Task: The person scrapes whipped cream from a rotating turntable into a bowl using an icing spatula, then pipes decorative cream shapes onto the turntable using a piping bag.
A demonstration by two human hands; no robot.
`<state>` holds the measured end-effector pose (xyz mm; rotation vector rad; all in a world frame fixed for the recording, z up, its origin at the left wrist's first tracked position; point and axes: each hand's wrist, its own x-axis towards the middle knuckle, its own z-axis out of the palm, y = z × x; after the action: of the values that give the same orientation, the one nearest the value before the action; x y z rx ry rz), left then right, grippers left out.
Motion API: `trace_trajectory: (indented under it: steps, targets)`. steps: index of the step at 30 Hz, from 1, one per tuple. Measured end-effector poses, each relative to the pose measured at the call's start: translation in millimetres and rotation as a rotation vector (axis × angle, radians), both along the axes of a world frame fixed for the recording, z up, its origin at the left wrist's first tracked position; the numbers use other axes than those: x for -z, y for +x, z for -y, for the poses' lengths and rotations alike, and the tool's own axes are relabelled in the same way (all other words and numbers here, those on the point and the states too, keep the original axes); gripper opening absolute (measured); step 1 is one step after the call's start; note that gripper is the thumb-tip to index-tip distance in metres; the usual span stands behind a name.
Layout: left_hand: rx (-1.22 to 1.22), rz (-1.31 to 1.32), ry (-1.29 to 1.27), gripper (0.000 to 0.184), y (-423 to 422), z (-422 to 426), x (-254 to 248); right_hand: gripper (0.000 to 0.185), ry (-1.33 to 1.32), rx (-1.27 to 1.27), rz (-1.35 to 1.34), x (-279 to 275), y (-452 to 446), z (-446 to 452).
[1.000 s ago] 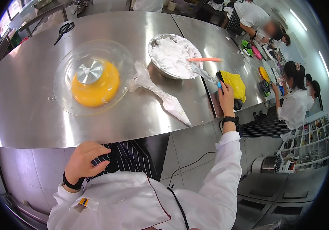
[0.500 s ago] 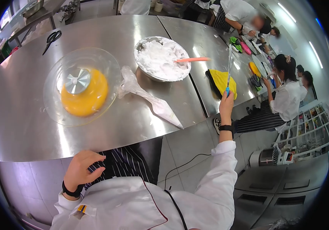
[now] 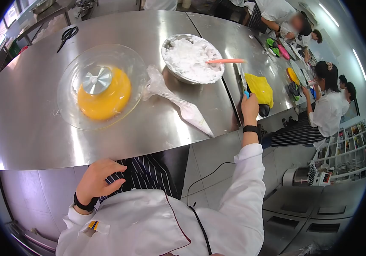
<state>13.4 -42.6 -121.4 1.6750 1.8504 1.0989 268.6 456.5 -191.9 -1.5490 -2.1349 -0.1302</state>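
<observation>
My right hand [image 3: 250,109] is closed round the blue handle of a metal spatula [image 3: 242,81], whose blade points up, just left of a yellow cloth [image 3: 259,90]. Left of it stands a metal bowl [image 3: 191,79] of white cream [image 3: 190,57], with an orange-handled tool [image 3: 227,61] stuck in the cream. A filled piping bag [image 3: 187,110] lies beside the bowl. On the left is a clear round glass plate [image 3: 69,87] with a yellow ring and a silver hub [image 3: 97,81]. My left hand [image 3: 101,180] hangs below the table edge, fingers apart, holding nothing.
Black scissors [image 3: 67,37] lie at the back left of the steel table [image 3: 25,111]. A person in white [image 3: 328,113] sits at the right, another leans over at the back right, near coloured cloths [image 3: 283,51]. A metal appliance [image 3: 298,176] stands at the lower right.
My right hand first raised the spatula away from the bowl over the yellow cloth, then moved it back left, beside the cloth. My left hand has stayed open below the table edge.
</observation>
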Motion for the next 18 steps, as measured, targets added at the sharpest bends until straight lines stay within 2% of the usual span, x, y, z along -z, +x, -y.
trace_trajectory:
  steps: [3, 5, 6, 7, 8, 9, 10, 11, 13, 14, 16, 17, 18]
  targets:
    - [-0.002, 0.003, 0.03, 0.026, -5, 4, 6, 0.035, 0.085, 0.028, 0.184, -7, -4, 12]
    - [-0.009, 0.009, 0.035, 0.025, -10, 8, 8, 0.033, 0.194, 0.005, 0.191, -22, -3, 30]
    - [-0.013, 0.01, 0.047, 0.024, -13, 8, 9, 0.031, 0.24, -0.195, 0.01, -37, -7, 53]
    - [-0.037, 0.004, 0.054, 0.024, -17, 6, 13, 0.03, 0.142, -0.353, -0.094, -52, -22, 84]
    - [-0.057, 0.073, 0.047, 0.022, -19, 6, 17, 0.032, -0.109, -0.543, -0.2, -67, -43, 121]
    - [-0.085, 0.147, 0.025, 0.021, -19, 12, 22, 0.032, -0.134, -0.576, -0.201, -70, -62, 147]
    - [-0.149, 0.219, -0.046, 0.012, -21, 14, 24, 0.032, -0.125, -0.698, -0.098, -70, -82, 171]
    - [-0.188, 0.206, -0.056, 0.012, -26, 16, 32, 0.033, -0.098, -0.818, 0.0, -68, -101, 185]
    - [-0.253, 0.775, -0.029, 0.015, -35, 18, 52, 0.032, -0.091, -0.811, 0.065, -47, -128, 189]
    - [-0.277, 0.773, -0.015, 0.015, -42, 17, 56, 0.031, -0.069, -0.771, 0.142, -39, -141, 187]
    - [-0.349, 1.231, 0.125, 0.027, -60, 13, 57, 0.026, -0.088, -0.766, 0.205, -33, -154, 179]
    - [-0.358, 1.228, 0.139, 0.027, -63, 10, 54, 0.023, -0.117, -0.733, 0.271, -31, -156, 175]
    - [-0.351, 1.319, 0.275, 0.032, -66, 5, 50, 0.018, -0.055, -0.767, 0.243, -29, -154, 174]
